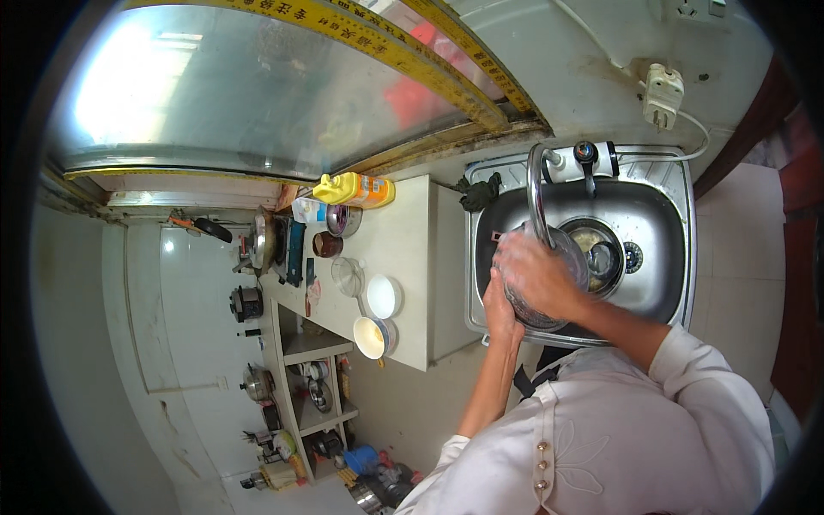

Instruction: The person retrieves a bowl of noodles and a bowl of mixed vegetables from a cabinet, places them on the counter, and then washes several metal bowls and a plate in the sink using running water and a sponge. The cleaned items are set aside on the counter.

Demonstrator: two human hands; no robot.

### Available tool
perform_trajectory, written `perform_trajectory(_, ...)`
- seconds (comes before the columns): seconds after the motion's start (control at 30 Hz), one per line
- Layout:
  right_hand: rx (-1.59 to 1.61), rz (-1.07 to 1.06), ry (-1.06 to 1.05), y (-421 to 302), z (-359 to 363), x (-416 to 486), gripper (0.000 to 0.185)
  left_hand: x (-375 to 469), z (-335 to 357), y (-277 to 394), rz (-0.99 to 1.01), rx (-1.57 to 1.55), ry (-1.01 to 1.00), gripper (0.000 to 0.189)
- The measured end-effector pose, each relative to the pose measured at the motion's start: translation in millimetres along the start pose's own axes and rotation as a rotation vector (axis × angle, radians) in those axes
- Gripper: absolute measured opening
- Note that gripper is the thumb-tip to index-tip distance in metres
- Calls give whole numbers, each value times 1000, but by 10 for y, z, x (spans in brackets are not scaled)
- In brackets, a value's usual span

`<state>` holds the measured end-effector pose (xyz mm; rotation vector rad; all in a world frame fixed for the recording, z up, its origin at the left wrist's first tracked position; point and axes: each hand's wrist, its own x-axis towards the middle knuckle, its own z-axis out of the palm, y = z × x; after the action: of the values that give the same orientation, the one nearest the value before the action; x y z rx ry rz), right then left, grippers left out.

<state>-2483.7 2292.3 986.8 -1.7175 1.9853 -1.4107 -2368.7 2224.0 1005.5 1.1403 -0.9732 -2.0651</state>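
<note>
My left hand grips the near-left side of a round metal vessel tilted over the left part of a steel sink. My right hand, blurred, lies across the vessel with its fingers by the far-left rim; whether it grips anything is unclear. The curved chrome faucet arches above the vessel, its spout end beside my right hand. To the right, a metal bowl stands in the basin with pale food matter and a shiny rounded object in it. A drain strainer shows beside that bowl.
A dark cloth hangs at the sink's upper left corner. Left on the counter stand a yellow bottle, a white bowl, a bowl with yellowish contents, a strainer and a knife. A plug hangs above the sink.
</note>
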Motion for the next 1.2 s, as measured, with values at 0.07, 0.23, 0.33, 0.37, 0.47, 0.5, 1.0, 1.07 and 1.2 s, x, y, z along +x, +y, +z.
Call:
perform_trajectory(0.07, 105, 178, 46, 308, -91, 238, 24, -58, 16, 12, 57, 156, 5, 41)
perform_trajectory(0.23, 125, 298, 378, 242, -121, 137, 24, -67, -35, 24, 211, 302, -8, 35)
perform_trajectory(0.33, 139, -7, 230, -50, -7, 5, 21, -31, -64, -64, 193, 480, -91, 38)
perform_trajectory(0.37, -64, -99, 174, -75, 18, 5, 22, -32, -73, -79, 220, 503, -48, 37)
perform_trajectory(0.47, 488, 372, 231, 182, 3, 69, 27, -91, -95, -25, 224, 702, 16, 37)
perform_trajectory(0.5, 692, 585, 157, 345, -3, 101, 30, -127, -94, 14, 305, 824, -83, 37)
perform_trajectory(1.0, 926, 975, 156, 1134, -146, -626, 43, -252, -289, 84, 846, 1418, -181, 87)
perform_trajectory(1.07, 877, 992, 277, 1115, -87, -686, 43, -227, -359, -85, 362, 766, -50, 79)
perform_trajectory(1.2, 837, 823, 110, 1017, -115, -720, 32, -155, -501, -288, -440, 347, -37, 45)
